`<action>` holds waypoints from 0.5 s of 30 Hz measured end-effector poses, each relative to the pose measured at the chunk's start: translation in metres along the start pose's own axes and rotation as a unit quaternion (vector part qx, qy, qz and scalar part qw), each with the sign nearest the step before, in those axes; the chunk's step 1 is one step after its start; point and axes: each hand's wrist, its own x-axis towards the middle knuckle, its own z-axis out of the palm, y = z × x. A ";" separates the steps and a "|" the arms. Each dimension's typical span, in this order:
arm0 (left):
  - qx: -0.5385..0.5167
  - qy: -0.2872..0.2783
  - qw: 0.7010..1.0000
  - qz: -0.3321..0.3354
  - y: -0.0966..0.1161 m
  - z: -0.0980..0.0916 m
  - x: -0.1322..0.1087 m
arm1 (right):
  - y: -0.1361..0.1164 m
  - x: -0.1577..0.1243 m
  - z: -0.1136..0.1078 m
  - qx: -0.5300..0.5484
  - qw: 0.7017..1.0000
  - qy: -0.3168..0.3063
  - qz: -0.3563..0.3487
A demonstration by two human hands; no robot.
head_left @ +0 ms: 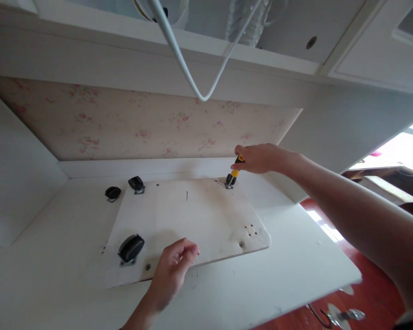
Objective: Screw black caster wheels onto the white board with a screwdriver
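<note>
A white board [192, 215] with rounded corners lies flat on the white desk top. My right hand [258, 158] is wrapped round a yellow and black screwdriver [235, 173], its tip down at the metal plate of a black caster [231, 180] in the board's far right corner. Over the board's near edge is my left hand [175, 266], fingers curled in; whatever they may hold is hidden. Two more casters, one far [136, 184] and one near [131, 248], stand on the board's left side. Bare screw holes [250, 230] mark the near right corner.
A separate caster [113, 193] sits on the desk [289, 256] left of the board. A white cable [203, 97] hangs in a loop from the shelf [179, 43] overhead. Side panels rise left and right. Red flooring [375, 293] shows beyond the desk's right edge.
</note>
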 end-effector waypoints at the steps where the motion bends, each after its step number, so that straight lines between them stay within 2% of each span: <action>1: 0.000 0.001 1.000 0.000 0.000 0.000 0.000 | 0.001 -0.001 0.000 0.029 0.999 -0.010 -0.025; 4: 0.002 0.004 1.000 0.004 0.001 0.000 0.001 | 0.002 -0.002 -0.001 0.024 0.998 -0.016 -0.051; 8: 0.013 0.000 1.000 0.008 0.001 0.002 0.002 | -0.001 0.000 -0.003 -0.067 0.998 0.008 -0.005; 15: 0.029 -0.002 0.999 0.016 -0.001 0.003 0.004 | -0.006 0.009 0.000 -0.087 0.995 0.012 0.048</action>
